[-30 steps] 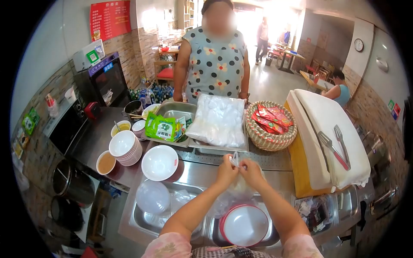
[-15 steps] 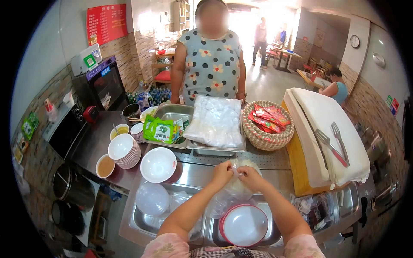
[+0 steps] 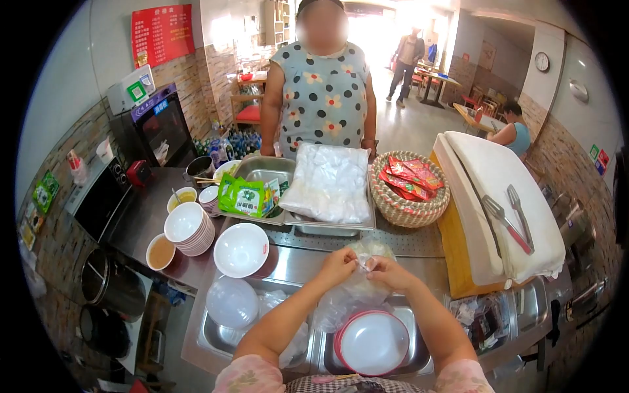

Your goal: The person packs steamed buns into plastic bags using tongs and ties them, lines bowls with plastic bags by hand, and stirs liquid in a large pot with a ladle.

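Both my hands pinch the gathered top of a clear plastic bag (image 3: 372, 249) over the steel counter. My left hand (image 3: 339, 267) holds one side of the twisted neck. My right hand (image 3: 388, 271) grips the other side, close to the left fingertips. Something pale and rounded is in the bag, but I cannot make out what. Just below my hands lies a sheet of crumpled clear plastic (image 3: 335, 310). Nearer to me, a white bowl with a red rim (image 3: 373, 342) sits in a steel basin.
Ahead, a large bag of white plastic (image 3: 327, 183) lies on steel trays beside a woven basket (image 3: 407, 213) of red packets. Tongs (image 3: 508, 226) rest on a white-covered box at right. Stacked bowls (image 3: 185, 223) stand at left. A person (image 3: 321, 98) stands across the counter.
My hands stay at the bag's neck, with the fingers shifted slightly and the right wrist turned. In the background, a walking person has come nearer.
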Motion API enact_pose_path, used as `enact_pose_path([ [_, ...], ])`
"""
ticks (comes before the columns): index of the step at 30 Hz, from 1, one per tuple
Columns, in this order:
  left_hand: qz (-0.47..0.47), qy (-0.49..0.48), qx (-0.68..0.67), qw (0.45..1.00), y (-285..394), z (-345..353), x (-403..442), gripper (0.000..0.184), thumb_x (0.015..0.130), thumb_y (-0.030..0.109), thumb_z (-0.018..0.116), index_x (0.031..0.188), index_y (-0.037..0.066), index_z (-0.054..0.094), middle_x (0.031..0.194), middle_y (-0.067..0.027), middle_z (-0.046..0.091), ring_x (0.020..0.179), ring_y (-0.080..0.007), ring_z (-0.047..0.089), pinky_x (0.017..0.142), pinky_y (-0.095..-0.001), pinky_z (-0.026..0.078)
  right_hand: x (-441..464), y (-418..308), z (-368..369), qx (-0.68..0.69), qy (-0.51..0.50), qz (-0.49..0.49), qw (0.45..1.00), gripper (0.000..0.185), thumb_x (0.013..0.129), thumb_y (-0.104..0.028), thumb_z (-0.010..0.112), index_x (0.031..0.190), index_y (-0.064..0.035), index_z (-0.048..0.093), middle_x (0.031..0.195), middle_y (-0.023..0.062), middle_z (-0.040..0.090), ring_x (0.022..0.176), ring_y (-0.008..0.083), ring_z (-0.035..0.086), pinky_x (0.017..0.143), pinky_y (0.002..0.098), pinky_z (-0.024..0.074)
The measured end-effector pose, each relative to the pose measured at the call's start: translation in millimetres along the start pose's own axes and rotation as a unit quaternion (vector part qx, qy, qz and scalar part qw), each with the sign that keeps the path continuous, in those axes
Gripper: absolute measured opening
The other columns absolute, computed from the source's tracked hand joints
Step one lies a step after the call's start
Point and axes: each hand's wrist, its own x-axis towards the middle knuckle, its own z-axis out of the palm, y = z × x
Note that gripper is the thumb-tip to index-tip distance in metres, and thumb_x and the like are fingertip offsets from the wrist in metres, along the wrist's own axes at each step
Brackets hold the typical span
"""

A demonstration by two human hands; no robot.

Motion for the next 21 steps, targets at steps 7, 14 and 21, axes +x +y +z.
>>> enact_pose_path([
  [7,0.004,0.069,0.010,0.998,-13,10,1,0.009,0.084,0.010,0.053,0.088,0.003,0.058,0.070,-0.0135,0.064,0.063,-0.0244,0.064,0.058,-0.0361,0.049,-6,-6,10,-0.138,0.011,0.008,0.990,0.009,0.081,-0.003,0.058,0.088,-0.0067,0.054,0.077,-0.0042,0.049,0.067,0.0061,0.047,0.059,0.0221,0.0397],
  [14,0.092,-0.002,0.206,0.974,8,6,-5,0.020,0.081,0.017,0.056,0.098,0.007,0.061,0.081,-0.0170,0.065,0.074,-0.0338,0.063,0.064,-0.0407,0.049,-2,6,11,-0.235,0.051,-0.019,0.970,0.003,0.081,-0.004,0.057,0.079,-0.0024,0.057,0.066,-0.0020,0.050,0.064,0.0070,0.045,0.057,0.0243,0.0384],
  [21,0.117,0.007,0.279,0.953,12,6,0,0.023,0.080,0.012,0.054,0.101,0.007,0.062,0.081,-0.0181,0.064,0.077,-0.0340,0.064,0.068,-0.0415,0.049,-5,-1,23,-0.231,0.074,-0.042,0.969,0.008,0.084,-0.006,0.058,0.077,-0.0032,0.058,0.067,-0.0037,0.052,0.062,0.0049,0.045,0.055,0.0218,0.0374],
])
